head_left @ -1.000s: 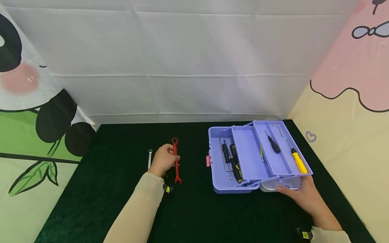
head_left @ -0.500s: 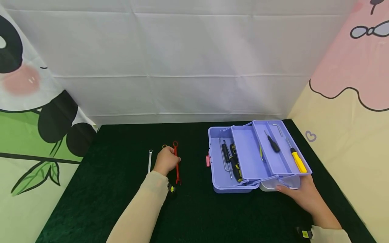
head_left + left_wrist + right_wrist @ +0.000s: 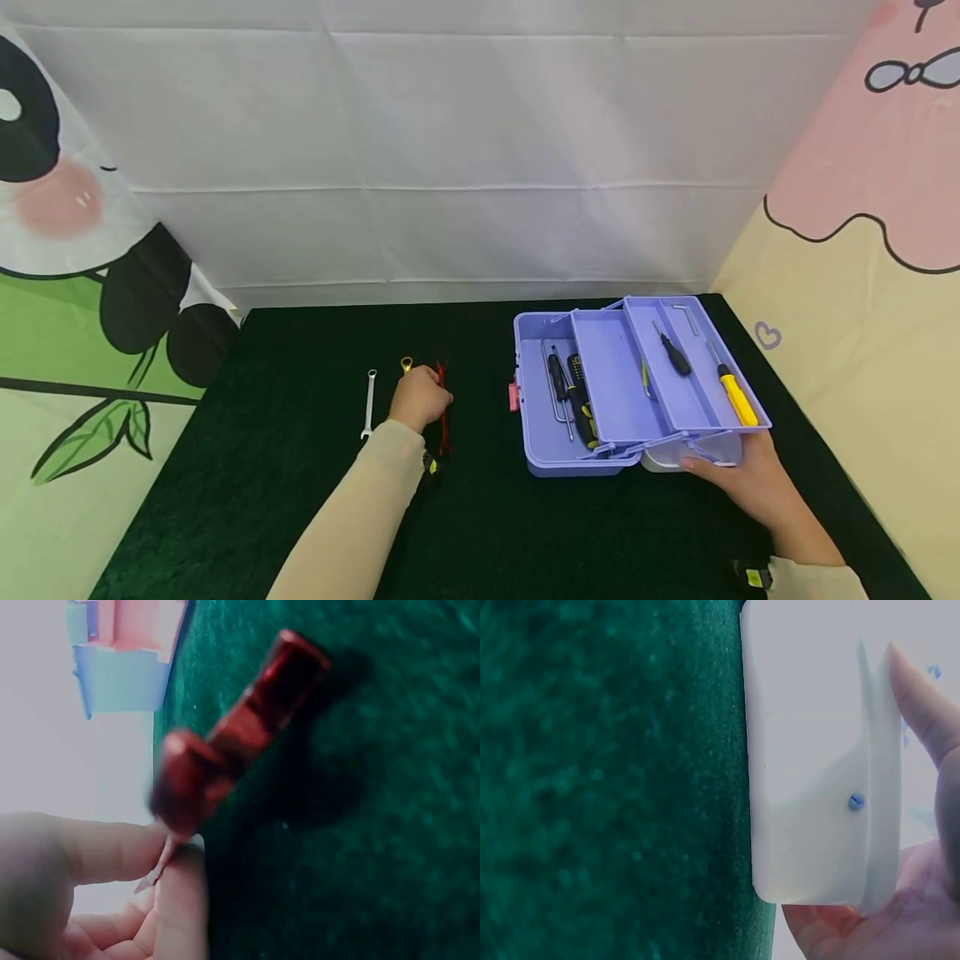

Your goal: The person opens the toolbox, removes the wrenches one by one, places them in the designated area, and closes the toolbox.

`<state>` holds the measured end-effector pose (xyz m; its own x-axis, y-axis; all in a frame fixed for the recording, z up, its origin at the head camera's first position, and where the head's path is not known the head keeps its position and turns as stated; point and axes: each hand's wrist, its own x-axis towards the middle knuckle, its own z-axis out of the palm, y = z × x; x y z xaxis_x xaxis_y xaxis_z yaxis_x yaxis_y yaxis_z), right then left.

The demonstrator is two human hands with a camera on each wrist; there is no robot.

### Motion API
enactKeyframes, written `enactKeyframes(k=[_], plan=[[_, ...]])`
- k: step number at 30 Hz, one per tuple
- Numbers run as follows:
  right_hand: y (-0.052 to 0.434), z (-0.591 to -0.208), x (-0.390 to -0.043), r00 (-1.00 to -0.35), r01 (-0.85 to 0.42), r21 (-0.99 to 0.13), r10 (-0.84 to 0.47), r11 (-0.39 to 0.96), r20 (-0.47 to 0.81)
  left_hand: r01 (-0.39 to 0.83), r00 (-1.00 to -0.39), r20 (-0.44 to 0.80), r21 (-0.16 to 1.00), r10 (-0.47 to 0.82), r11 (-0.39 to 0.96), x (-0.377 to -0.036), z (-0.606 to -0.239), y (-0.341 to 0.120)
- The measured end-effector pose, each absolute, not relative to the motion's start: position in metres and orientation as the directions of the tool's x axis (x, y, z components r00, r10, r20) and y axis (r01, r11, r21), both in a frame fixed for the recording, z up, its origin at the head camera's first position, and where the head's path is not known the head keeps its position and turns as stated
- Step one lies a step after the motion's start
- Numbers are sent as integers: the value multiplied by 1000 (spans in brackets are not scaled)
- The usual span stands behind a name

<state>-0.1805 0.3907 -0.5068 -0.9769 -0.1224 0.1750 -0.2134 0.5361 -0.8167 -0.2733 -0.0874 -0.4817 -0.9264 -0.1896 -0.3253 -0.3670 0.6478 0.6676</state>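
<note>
My left hand (image 3: 418, 400) pinches a red combination wrench (image 3: 445, 429) between thumb and fingers, low over the dark green cloth. In the left wrist view the blurred red wrench (image 3: 251, 724) slants away from the fingertips, seen edge-on. Just left of that hand, the ring end of a gold wrench (image 3: 407, 364) shows, the rest hidden behind the hand. A silver wrench (image 3: 370, 404) lies further left. My right hand (image 3: 768, 492) grips the translucent white lid (image 3: 667, 457) of a purple toolbox (image 3: 581, 469), thumb along its edge, fingers underneath.
The toolbox stands unfolded, its trays (image 3: 611, 392) spread to the right. A black screwdriver (image 3: 677, 358), a yellow-handled screwdriver (image 3: 738, 400) and hex keys (image 3: 685, 319) lie in the upper tray. More black-handled tools (image 3: 581, 417) sit in the bottom. A white cloth wall (image 3: 480, 167) rises behind.
My left hand has shifted slightly right and turned with the red wrench, which now shows edge-on beside it. The gold wrench's ring end has come into sight. My right hand stays on the lid.
</note>
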Motion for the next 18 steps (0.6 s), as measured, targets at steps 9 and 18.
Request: enactKeyframes(k=[9,18], plan=[[390,-506,-180,-978,-209,-815,-119,540,172,-354,-930,-306,612,-202,707,-272,-482,-86],[389,-508,-182,-979,-202,-812,-113,547,168,-366,-922,-336,588,-194,721,-269,-479,-84]])
